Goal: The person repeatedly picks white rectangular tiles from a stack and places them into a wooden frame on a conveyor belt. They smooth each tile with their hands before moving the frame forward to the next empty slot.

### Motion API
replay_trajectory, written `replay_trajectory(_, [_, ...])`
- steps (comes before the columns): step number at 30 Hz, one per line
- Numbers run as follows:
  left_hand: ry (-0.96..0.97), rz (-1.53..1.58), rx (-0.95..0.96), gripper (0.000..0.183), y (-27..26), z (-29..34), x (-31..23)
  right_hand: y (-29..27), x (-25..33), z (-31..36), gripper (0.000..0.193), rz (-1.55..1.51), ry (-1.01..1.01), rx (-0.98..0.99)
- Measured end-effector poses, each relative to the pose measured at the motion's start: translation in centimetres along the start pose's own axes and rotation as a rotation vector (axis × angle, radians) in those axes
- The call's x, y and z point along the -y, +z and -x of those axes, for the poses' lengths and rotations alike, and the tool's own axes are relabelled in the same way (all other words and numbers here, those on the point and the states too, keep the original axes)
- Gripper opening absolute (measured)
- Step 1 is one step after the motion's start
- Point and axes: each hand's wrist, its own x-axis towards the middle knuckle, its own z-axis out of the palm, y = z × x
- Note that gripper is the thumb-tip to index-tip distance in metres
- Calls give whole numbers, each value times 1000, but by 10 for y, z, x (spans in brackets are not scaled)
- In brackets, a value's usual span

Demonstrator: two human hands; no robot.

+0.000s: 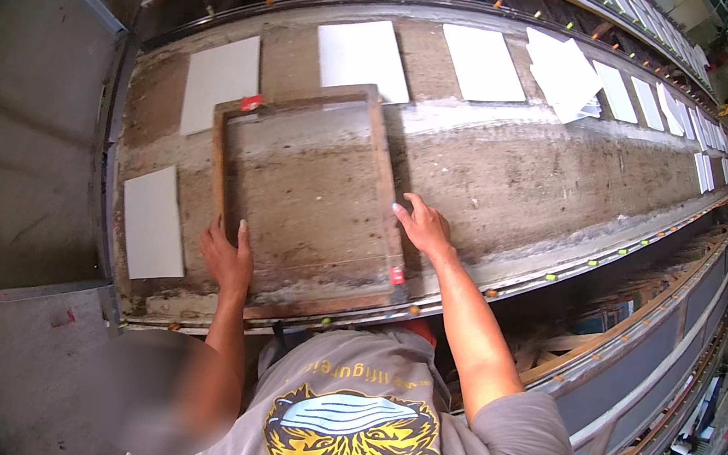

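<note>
A large rectangular wooden frame (383, 174) lies on the long, stained worktable (521, 170) in front of me. Red tape marks its far left and near right corners. I cannot tell whether a sheer mesh spans it; the brown tabletop shows through. My left hand (228, 255) is at the frame's left bar, thumb and fingers apart. At the right bar is my right hand (425, 225), its fingers stretched and a fingertip at the wood. Neither hand is wrapped round the frame. A white sheet (154, 224) lies left of my left hand, and another sheet (221, 85) sits beyond the frame's far left corner.
More white sheets (484, 65) run along the table's far side, with a fanned stack (567, 77) among them. A rail with small coloured clips (550, 277) edges the near side. A concrete wall (34, 125) stands at left; parallel tables lie beyond and at right.
</note>
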Motion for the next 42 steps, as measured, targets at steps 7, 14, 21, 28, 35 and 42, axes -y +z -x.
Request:
replay_trajectory(7, [152,253,289,61,111,55,-161,-109,-131,-116,50,-335,210,-491])
replay_trajectory(14, [34,75,238,74,168,79,-238,-252,-274,-213,46,-871,382,-709])
replay_trajectory(21, [-18,-57,216,70,176,84,-236,-326,-328,-276,54,-1357,563,-697])
replay_trajectory(28, [-69,-45,218,70,173,84,-238,-326,-331,-295,33,-1457,398,-821])
replay_trajectory(35, [-15,13,-89,71,169,77,-244,-289,-284,-233,24,-1410,141,-796])
replay_trajectory(42, [-83,742,249,65,150,28,-277,-191,-185,-132,19,-1449,-4,-462])
